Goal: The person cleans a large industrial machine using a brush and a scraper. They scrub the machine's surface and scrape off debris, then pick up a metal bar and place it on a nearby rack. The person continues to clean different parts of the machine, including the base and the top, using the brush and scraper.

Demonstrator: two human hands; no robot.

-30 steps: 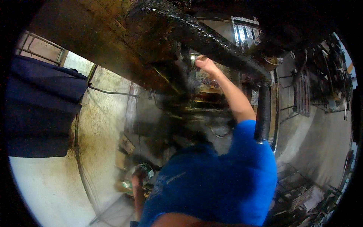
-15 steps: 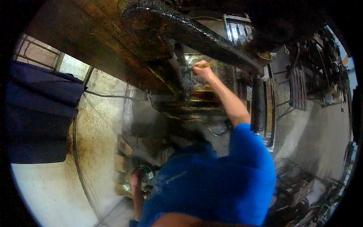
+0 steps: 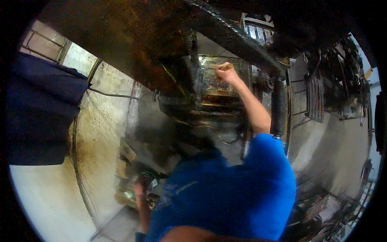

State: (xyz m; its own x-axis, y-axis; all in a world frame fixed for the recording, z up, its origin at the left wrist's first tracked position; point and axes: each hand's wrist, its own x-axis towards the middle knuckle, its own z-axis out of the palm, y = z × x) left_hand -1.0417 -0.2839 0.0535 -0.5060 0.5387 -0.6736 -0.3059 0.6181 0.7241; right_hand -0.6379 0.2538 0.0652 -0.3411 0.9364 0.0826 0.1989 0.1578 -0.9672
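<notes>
My right hand (image 3: 227, 74) is closed in a fist at the end of my outstretched arm. Gripped in it is what looks like a paintbrush (image 3: 229, 66) with a light wooden handle; its tip is blurred. The fist is over a dark, greasy-looking machine bed (image 3: 219, 97) with yellowish bars. Low on the left, my left hand (image 3: 139, 188) is closed at the side of a dark round can (image 3: 148, 180) with a pale label. The fingers there are partly smeared and in shadow.
A heavy dirty beam (image 3: 133, 52) and a slanting black arm (image 3: 242, 36) hang overhead. A black cylinder (image 3: 278, 107) stands right of my forearm. Dark cloth (image 3: 44, 113) hangs at left by a stained wall (image 3: 105, 117). Metal racks (image 3: 315, 101) and piled scrap (image 3: 322, 207) are at right.
My right hand has shifted a little to the right with the brush, and its wrist has turned. The left hand keeps hold of the can. The whole view has tilted slightly.
</notes>
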